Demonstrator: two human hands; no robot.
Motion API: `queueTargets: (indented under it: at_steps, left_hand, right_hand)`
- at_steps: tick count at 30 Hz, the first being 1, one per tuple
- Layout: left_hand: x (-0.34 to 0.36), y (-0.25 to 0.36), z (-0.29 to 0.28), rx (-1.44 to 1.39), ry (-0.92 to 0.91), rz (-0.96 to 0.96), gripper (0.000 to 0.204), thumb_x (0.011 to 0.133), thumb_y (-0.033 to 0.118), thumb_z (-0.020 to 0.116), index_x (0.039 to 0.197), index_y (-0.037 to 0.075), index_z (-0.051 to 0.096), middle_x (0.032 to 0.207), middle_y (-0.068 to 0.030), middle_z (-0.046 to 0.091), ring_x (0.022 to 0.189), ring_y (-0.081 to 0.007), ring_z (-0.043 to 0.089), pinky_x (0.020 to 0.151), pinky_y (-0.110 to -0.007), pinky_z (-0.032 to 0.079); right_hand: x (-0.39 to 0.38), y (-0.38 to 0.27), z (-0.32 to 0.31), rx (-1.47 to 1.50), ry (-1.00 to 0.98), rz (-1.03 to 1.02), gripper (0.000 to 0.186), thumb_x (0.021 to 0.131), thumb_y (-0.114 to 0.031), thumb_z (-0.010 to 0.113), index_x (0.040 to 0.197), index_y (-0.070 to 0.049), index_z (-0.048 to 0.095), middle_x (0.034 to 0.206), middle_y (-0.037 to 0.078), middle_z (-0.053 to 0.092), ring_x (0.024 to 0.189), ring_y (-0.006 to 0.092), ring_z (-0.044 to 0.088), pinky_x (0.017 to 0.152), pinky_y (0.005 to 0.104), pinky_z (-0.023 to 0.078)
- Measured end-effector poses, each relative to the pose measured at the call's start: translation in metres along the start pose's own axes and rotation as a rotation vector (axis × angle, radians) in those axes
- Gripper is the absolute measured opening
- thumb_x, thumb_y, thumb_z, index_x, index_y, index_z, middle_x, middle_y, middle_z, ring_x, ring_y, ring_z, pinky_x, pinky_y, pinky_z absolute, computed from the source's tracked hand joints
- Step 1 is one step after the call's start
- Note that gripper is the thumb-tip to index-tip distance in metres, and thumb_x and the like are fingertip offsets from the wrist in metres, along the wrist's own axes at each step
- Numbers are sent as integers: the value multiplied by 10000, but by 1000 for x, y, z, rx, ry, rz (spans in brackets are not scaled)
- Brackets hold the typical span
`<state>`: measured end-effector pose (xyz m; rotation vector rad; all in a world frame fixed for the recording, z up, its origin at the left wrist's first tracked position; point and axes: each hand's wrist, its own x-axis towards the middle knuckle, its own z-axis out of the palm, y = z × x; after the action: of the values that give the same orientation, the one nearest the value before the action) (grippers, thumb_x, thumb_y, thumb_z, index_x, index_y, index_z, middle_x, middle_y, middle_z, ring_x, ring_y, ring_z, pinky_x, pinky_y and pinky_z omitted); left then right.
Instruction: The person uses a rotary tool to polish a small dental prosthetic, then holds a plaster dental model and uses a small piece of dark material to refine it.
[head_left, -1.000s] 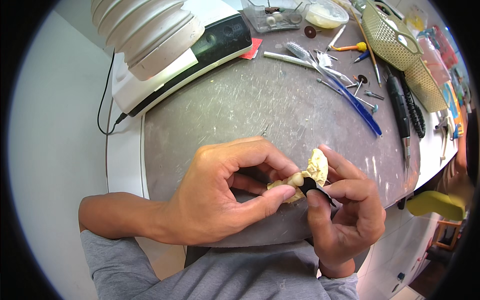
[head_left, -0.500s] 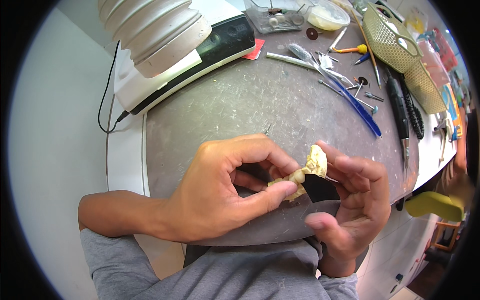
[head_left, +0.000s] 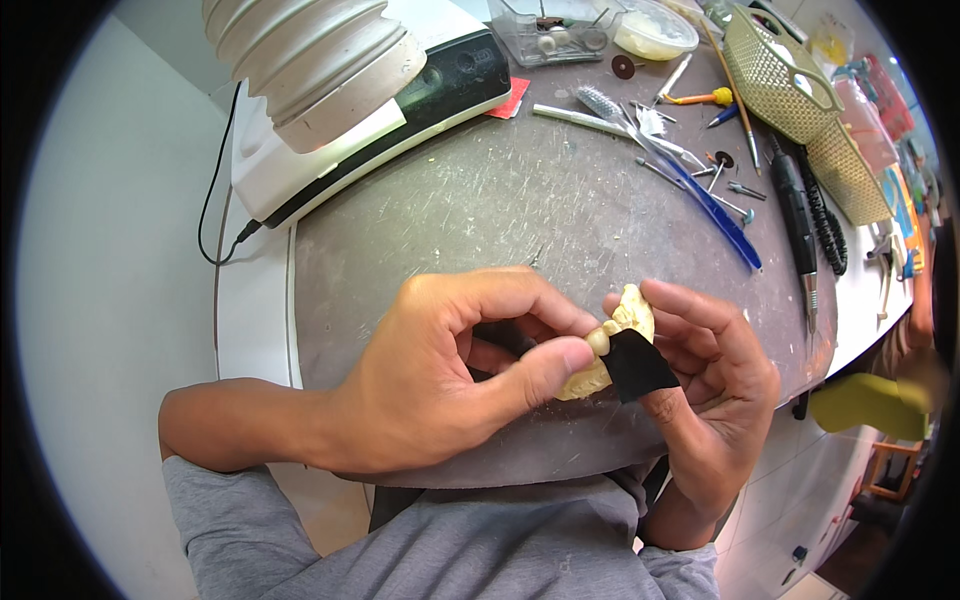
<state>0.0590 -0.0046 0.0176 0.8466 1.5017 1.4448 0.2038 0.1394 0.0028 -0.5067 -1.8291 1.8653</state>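
Note:
A pale yellow plaster dental model [head_left: 634,312] is held above the near part of the bench. My left hand [head_left: 430,375] pinches it from the left, thumb and index finger closed beside a shiny tooth-coloured crown [head_left: 598,342]. Below that thumb, more of the yellow plaster shows. A small black sheet [head_left: 640,368] lies against the model's near side, covering part of it. The thumb of my right hand [head_left: 715,400] presses on the sheet's lower right corner. My right index fingertip is at the model's upper right end; the other right fingers are curled behind, partly hidden.
A white and black machine [head_left: 400,120] with a ribbed hose [head_left: 310,70] stands at the far left. Far right lie a blue-handled brush [head_left: 715,215], several small tools and a black handpiece [head_left: 795,220]. Cream baskets [head_left: 780,90] and a clear tray [head_left: 555,35] sit behind.
My right thumb has moved up onto the black sheet, having been apart from it. The sheet now shows more fully in front of the model. My left hand keeps nearly the same grip.

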Motion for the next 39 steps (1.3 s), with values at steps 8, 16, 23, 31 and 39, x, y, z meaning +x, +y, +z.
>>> queueTargets:
  at_steps: [8,16,23,31,39]
  left_hand:
    - [5,1,-11,-46,-74,-42,182,921,72,664,1015,-83,659,1021,-161,660,941,-169,651,766,-277,584]
    - [6,16,-7,-208,-41,-210,253,942,125,652,1121,-48,609,1013,-104,659,936,-140,657,752,-271,598]
    - [6,3,-12,-255,-94,-142,186,937,108,653,1048,-29,596,1006,-95,641,917,-135,656,773,-279,605]
    - [5,5,-14,-241,-98,-167,155,918,76,672,1000,-36,602,993,-96,647,906,-134,657,771,-279,602]
    - [-1,0,-10,63,16,47,240,850,85,755,1029,-10,628,1007,-73,655,895,-123,642,715,-252,571]
  right_hand:
    - [0,2,0,3,-21,-25,515,838,-145,771,1232,86,533,999,192,695,966,227,694,851,287,552]
    - [1,-3,4,16,-4,10,478,866,-153,747,1227,85,543,959,147,691,846,155,682,722,239,558]
    - [1,2,2,17,3,-42,478,865,-168,748,1223,76,544,970,132,680,849,142,679,711,242,585]
    - [0,5,0,-16,-56,-67,381,886,-28,685,1222,77,539,1016,151,675,920,162,675,783,253,571]
    - [0,0,5,-52,-12,-25,326,849,82,678,1150,65,552,1001,176,684,943,191,691,803,260,580]
